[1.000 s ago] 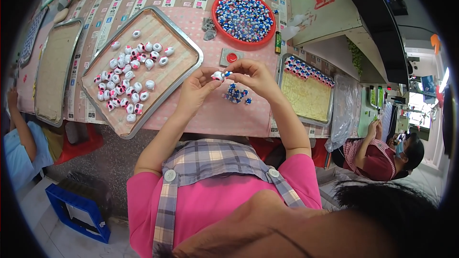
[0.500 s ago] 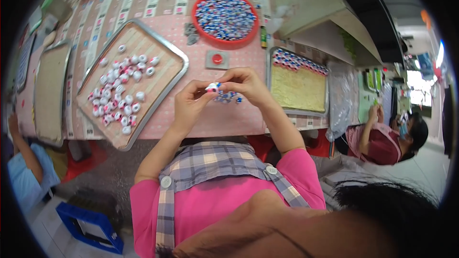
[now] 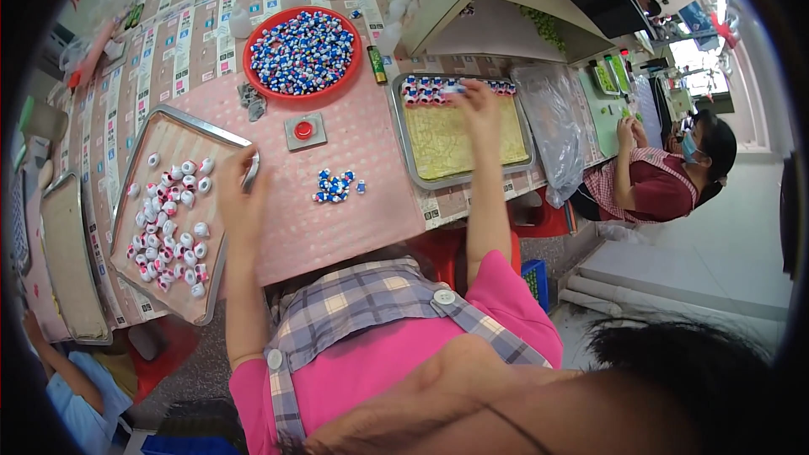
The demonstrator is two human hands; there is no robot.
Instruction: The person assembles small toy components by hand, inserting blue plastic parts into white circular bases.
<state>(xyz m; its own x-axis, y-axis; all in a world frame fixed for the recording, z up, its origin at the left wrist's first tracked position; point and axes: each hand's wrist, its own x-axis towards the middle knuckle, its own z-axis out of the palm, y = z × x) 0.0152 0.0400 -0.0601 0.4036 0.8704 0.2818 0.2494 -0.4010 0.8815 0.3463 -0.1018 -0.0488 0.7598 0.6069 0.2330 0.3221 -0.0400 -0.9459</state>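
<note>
My right hand (image 3: 479, 111) is over a metal tray (image 3: 438, 179) lined with yellow paper. Its fingertips pinch a small white figure at the edge of the rows of red, white and blue figures (image 3: 425, 91) standing there. My left hand (image 3: 244, 194), slightly blurred, hovers at the right corner of another tray (image 3: 202, 125), thumb and fingers apart and nothing visible in them. White ball-shaped pieces with pink-red marks (image 3: 168, 232) lie scattered in that tray. Between my hands, a small heap of blue and white pieces (image 3: 334, 186) rests on the pink cloth.
A red basin (image 3: 358, 55) full of blue and white pieces stands farther back. Before it sits a small pad with a red round dish (image 3: 303, 130). A green tube (image 3: 377, 65) lies beside the basin. At right are plastic sheeting (image 3: 548, 135) and a seated person (image 3: 649, 168).
My hands were together over the small heap, holding a white figure. They have parted: the right moved to the yellow-lined tray with the figure, the left toward the white pieces. The view turned right.
</note>
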